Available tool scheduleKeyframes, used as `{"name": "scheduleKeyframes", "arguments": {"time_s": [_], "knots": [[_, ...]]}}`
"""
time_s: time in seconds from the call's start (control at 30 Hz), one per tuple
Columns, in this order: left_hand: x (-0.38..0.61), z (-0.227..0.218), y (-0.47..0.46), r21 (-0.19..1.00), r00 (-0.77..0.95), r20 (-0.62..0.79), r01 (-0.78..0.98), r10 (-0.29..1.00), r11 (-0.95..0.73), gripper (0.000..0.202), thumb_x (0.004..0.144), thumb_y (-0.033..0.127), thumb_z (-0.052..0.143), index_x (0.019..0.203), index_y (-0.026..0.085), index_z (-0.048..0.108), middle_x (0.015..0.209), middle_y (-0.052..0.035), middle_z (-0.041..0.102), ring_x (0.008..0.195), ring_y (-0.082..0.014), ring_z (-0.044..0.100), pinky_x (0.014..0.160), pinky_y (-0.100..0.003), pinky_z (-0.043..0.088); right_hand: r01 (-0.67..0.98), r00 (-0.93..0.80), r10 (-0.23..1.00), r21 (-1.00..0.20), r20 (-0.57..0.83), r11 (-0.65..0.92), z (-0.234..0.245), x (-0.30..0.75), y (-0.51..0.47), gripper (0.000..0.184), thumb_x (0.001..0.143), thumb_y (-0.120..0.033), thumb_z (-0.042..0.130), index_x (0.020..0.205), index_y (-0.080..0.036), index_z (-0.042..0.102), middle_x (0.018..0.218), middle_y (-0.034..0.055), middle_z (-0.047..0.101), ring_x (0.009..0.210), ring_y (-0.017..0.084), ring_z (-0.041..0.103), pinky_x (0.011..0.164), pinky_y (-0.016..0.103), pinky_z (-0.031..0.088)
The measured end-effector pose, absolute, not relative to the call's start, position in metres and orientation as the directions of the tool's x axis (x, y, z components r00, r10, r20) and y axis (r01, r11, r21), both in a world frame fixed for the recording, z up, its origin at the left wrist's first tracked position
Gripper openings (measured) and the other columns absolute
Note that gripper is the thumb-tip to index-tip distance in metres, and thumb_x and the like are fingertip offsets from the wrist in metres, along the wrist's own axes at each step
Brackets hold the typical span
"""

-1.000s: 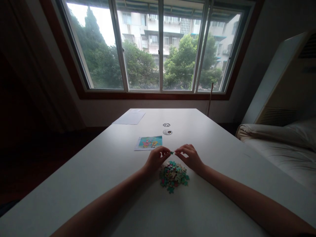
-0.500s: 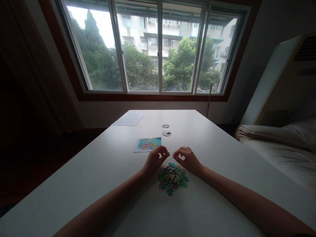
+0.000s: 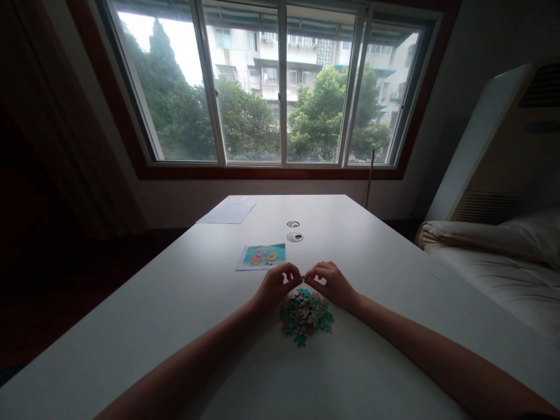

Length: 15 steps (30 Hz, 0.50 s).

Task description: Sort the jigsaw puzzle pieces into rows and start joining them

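Just beyond a heap of jigsaw puzzle pieces (image 3: 306, 315), my two hands meet fingertip to fingertip. My left hand (image 3: 282, 281) pinches a small dark puzzle piece (image 3: 303, 277) between thumb and forefinger. From the other side, the thumb and forefinger of my right hand (image 3: 330, 282) close on the same piece. Fingers cover most of it. The heap mixes teal, pink and pale pieces and lies between my forearms. Beyond my left hand lies a picture sheet (image 3: 262, 256) with colourful cartoon figures on a teal ground.
Two flat round items (image 3: 294, 237) lie farther back on the white table (image 3: 175, 315). White paper (image 3: 225, 211) rests at its far left corner. A pale sofa (image 3: 494, 256) stands to the right, and a wide window (image 3: 280, 166) is behind the table.
My right fingertips have moved left and closed on the piece in my left hand, which has shifted slightly right and down. The heap looks the same.
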<state>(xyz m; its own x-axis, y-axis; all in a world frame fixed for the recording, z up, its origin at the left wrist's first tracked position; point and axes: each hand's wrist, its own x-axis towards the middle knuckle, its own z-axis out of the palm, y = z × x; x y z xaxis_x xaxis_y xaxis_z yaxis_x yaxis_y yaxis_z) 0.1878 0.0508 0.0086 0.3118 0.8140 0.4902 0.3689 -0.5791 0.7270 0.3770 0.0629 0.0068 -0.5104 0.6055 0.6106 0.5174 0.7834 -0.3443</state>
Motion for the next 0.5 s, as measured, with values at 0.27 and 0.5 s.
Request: {"name": "scheduleKeyframes", "arguments": {"time_s": [0.27, 0.5], "knots": [[0.1885, 0.0122, 0.0481, 0.745, 0.272, 0.467, 0.393, 0.842, -0.540, 0.015, 0.076, 0.029, 0.055, 0.072, 0.014, 0.058, 0.063, 0.0010, 0.053, 0.056, -0.0090, 0.046, 0.050, -0.020, 0.034, 0.504, -0.434, 0.663, -0.446, 0.610, 0.740, 0.0113, 0.3767, 0.0609, 0.013, 0.080, -0.029, 0.053, 0.075, -0.018, 0.059, 0.066, -0.0002, 0.059, 0.060, 0.011, 0.051, 0.065, 0.027, 0.039], [0.1882, 0.0114, 0.0521, 0.752, 0.242, 0.449, 0.417, 0.860, -0.510, 0.019, 0.075, 0.032, 0.055, 0.070, 0.014, 0.061, 0.061, 0.0004, 0.055, 0.055, -0.0100, 0.046, 0.050, -0.020, 0.035, 0.442, -0.374, 0.751, -0.607, 0.544, 0.660, 0.0106, 0.3777, 0.0650, 0.019, 0.079, -0.033, 0.052, 0.075, -0.017, 0.060, 0.065, 0.0006, 0.059, 0.059, 0.011, 0.049, 0.057, 0.024, 0.040]]}}
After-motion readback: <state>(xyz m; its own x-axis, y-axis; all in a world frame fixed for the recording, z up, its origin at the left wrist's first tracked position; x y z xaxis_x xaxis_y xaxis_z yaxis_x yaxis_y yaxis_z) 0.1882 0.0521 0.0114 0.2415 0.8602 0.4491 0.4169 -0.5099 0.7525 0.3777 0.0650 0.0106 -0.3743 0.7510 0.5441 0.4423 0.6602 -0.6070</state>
